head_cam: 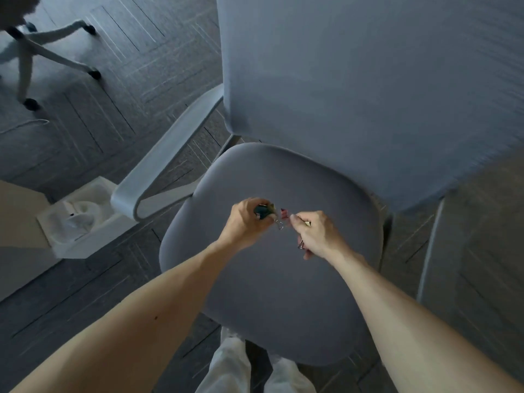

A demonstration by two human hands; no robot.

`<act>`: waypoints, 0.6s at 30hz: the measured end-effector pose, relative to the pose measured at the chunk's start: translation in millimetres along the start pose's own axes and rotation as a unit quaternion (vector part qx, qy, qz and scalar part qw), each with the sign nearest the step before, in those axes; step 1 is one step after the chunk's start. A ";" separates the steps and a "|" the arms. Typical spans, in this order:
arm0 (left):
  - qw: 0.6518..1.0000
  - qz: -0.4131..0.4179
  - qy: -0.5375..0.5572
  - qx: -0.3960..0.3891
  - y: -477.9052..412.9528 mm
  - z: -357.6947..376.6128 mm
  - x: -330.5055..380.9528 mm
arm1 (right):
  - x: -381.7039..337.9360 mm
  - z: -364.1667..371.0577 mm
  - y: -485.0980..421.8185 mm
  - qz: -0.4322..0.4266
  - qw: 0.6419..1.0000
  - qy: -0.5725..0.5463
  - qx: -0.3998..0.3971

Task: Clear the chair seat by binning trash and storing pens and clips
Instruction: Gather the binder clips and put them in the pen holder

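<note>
Both hands hover over the middle of the grey chair seat (272,293). My left hand (245,222) is closed around a bunch of binder clips (265,212), dark and gold ones, with a wire handle sticking out toward the right. My right hand (316,234) is closed on more binder clips: a red clip (284,213) shows at its fingertips and a wire handle below the palm. The two hands almost touch at the clips. The seat around them is bare; what lies under the hands is hidden.
A white bin (82,222) with a plastic liner stands on the floor left of the chair, below the white armrest (170,157). The tall chair back (368,80) rises behind the seat. Another chair's wheeled base (42,58) is far left. My legs stand at the front edge.
</note>
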State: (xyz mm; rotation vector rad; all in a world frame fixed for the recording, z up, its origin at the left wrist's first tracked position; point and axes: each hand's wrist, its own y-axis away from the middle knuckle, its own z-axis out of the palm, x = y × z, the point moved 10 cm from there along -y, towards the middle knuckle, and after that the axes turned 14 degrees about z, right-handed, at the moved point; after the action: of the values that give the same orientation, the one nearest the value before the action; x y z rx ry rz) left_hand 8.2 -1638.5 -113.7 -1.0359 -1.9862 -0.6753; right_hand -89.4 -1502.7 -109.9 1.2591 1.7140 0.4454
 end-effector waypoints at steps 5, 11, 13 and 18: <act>0.995 -0.002 0.006 0.099 9.0 -100.7 53.6 | -105.7 -28.2 51.1 -0.089 0.996 0.020 0.014; 0.977 -0.009 -0.040 0.210 55.4 -236.4 114.3 | -237.0 -27.2 140.3 -0.205 0.974 0.098 0.011; 0.967 -0.017 -0.060 0.246 84.5 -286.5 133.4 | -279.9 -15.9 177.0 -0.245 0.962 0.116 -0.007; 0.931 -0.057 -0.098 0.348 194.5 -408.7 162.6 | -377.9 47.3 286.6 -0.348 0.921 0.161 -0.063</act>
State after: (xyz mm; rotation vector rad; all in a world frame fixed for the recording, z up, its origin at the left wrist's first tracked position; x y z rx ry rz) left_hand 274.2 -1766.1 266.1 -0.5665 -2.2148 0.1055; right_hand 122.2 -1730.7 251.3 0.4303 2.2262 0.3311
